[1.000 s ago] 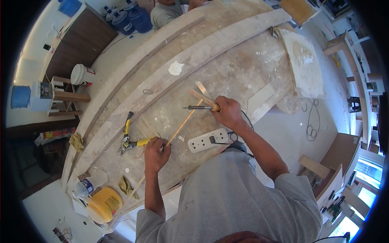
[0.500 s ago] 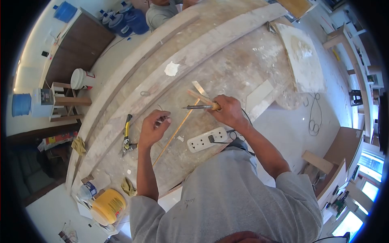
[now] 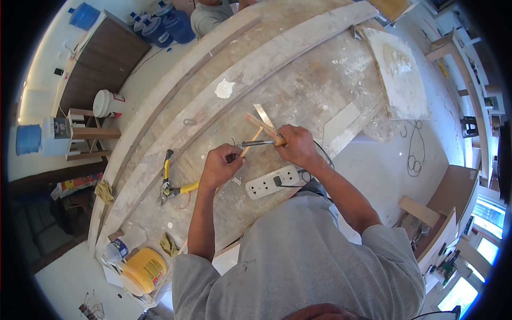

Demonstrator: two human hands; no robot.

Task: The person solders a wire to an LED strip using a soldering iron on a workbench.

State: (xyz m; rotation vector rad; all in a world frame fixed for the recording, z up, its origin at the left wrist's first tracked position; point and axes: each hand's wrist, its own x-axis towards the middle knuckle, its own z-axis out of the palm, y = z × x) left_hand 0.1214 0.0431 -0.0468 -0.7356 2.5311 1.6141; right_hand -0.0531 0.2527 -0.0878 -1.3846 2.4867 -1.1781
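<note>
"What's in your grip?"

"On my feed, my right hand [image 3: 295,144] is wrapped round the soldering iron [image 3: 262,142], tip toward my left hand [image 3: 220,164]. Those left fingers are curled by the slim strip [image 3: 246,151]; I can't tell whether they pinch it or the thin dark wire [image 3: 233,141] poking up there."

"Where's the strip exactly?"

"Between both hands, slanting across the iron's shaft (this lens bends everything, so I won't swear they touch)."

"How would you work it well?"

"I'd rest the left wrist for steadiness, bring the tip in at a low slant, and mind my fingertips near that hot end. Slack in the cord [image 3: 326,154] would help, too."

"And the surface?"

"The table [image 3: 314,74] is stained and flecked white. Nearer my body than the right grip sits a socket block [image 3: 272,182]; left of the left hand, a yellow-handled tool [image 3: 166,173]. Beyond both, a curved beam [image 3: 242,74]."

"The room?"

"Well past the beam, a person's grey sleeve [image 3: 205,21] beside blue bottles [image 3: 178,26]; far right of my right grip, a looped cable [image 3: 415,154] on the floor."
</note>
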